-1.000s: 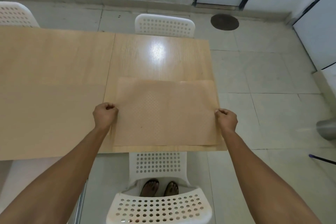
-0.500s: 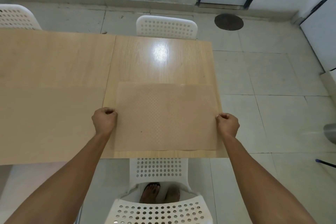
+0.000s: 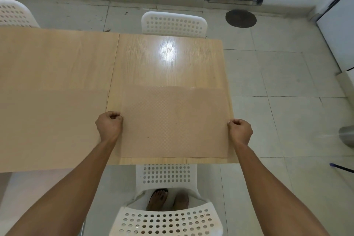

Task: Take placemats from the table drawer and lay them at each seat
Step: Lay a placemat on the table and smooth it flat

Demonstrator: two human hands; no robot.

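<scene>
A thin, tan rectangular placemat (image 3: 173,121) with a fine checkered, dimpled texture lies flat on the right end of the long light-wood table (image 3: 57,92), its near edge running just inside the table's near edge and its right edge close to the table's right edge. Its colour is only slightly pinker and duller than the wood, and a small dark speck shows near its lower left area. The left hand (image 3: 109,127) is curled into a loose fist with fingers pinched on the mat's left edge, about halfway along it; the right hand (image 3: 240,131) is likewise closed, fingers pinching the right edge. Both forearms reach in from below. A white perforated plastic chair (image 3: 166,220) stands tucked at the near side directly under the mat's seat, with the person's feet (image 3: 167,199) visible through its gap. Another white perforated chair (image 3: 174,24) stands at the far side, opposite, and a bright glare falls on the wood beyond the mat.
</scene>
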